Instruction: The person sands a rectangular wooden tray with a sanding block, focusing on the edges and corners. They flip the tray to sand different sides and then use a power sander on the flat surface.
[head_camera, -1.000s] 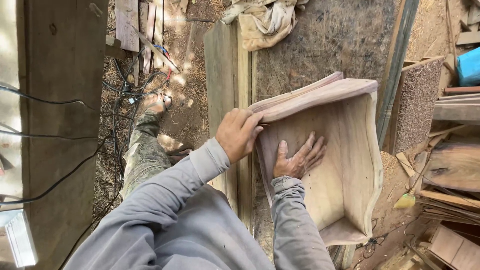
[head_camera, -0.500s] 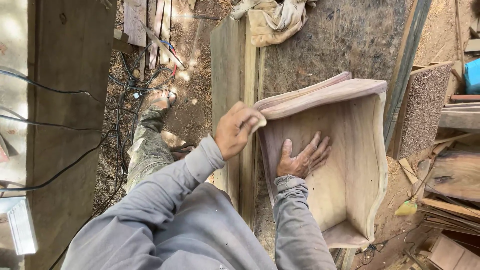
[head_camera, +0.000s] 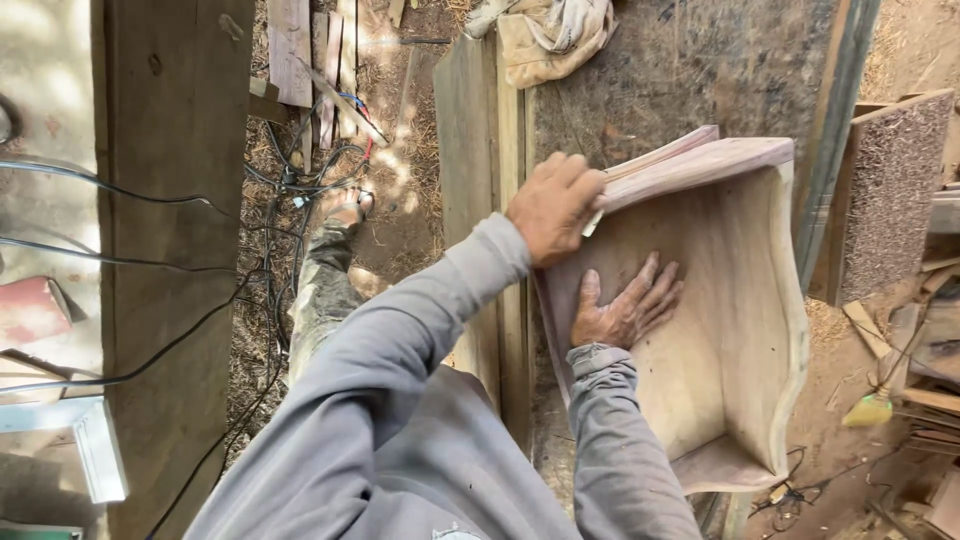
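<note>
Sawdust-strewn workbench (head_camera: 680, 70) underneath, and the left hand (head_camera: 553, 207) closes over the top corner of the unfinished wooden drawer box (head_camera: 740, 330), seemingly pressing something pale to the edge. Right hand (head_camera: 628, 308) lies open, palm flat on the inner panel. That box looks stiff, fairly light, best gripped by its rims. Cloth (head_camera: 545, 30) beyond, cables (head_camera: 270, 240) on the floor.
</note>
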